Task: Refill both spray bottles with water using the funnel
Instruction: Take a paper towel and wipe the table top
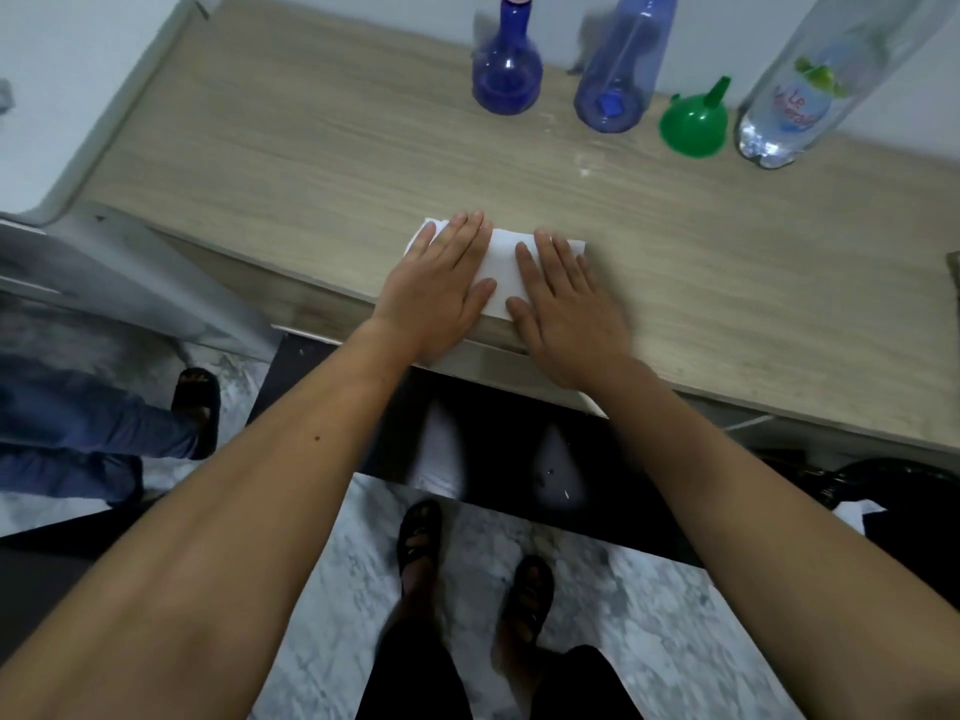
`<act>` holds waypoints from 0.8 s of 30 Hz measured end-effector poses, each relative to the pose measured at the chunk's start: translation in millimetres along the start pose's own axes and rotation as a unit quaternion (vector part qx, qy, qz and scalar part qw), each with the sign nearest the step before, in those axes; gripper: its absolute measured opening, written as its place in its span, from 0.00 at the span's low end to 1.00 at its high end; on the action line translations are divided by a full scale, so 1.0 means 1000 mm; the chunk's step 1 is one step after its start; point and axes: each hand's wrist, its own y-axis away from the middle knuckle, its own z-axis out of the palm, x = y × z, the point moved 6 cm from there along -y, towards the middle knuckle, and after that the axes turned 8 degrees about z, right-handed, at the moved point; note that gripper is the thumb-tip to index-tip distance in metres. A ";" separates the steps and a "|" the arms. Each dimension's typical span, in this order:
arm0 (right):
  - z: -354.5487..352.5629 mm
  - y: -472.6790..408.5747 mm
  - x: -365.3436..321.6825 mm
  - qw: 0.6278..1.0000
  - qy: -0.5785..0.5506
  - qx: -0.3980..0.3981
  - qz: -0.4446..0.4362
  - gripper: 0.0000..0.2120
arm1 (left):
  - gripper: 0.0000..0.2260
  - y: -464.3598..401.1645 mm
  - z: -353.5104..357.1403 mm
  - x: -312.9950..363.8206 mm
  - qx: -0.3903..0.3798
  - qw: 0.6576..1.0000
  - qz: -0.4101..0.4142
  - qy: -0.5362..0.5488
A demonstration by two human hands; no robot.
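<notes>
Both hands, left hand [435, 288] and right hand [563, 304], spread flat on a white paper towel [500, 267] near the wooden counter [311, 148] edge; bottles and green funnel [693, 124] sit far right.

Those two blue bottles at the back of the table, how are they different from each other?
The left blue bottle has a round, bulb-shaped body with a narrow neck; the right blue bottle is a tall, nearly straight cylinder. The left one is a deeper blue, the right one paler. A tube with a blue end piece shows inside the right one; none is plain in the left. Both are see-through, upright and untouched by the hands.
</notes>
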 end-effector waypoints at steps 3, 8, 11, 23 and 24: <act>0.002 -0.020 -0.018 1.000 -0.001 0.001 -0.004 0.36 | 0.31 0.002 -0.004 -0.026 -0.004 1.000 0.003 -0.003; 0.004 -0.052 -0.045 1.000 -0.003 -0.002 0.000 0.36 | 0.32 -0.003 -0.009 -0.070 -0.024 1.000 0.011 0.011; 0.004 -0.075 -0.059 1.000 -0.012 -0.011 0.003 0.34 | 0.33 -0.010 -0.012 -0.097 -0.041 0.999 0.005 0.017; -0.002 -0.141 -0.061 0.999 -0.026 -0.004 0.038 0.34 | 0.33 -0.068 -0.015 -0.151 -0.064 0.997 0.045 0.025; -0.003 -0.145 -0.058 0.999 -0.026 -0.006 0.036 0.34 | 0.33 -0.073 -0.014 -0.152 -0.067 0.996 0.048 0.025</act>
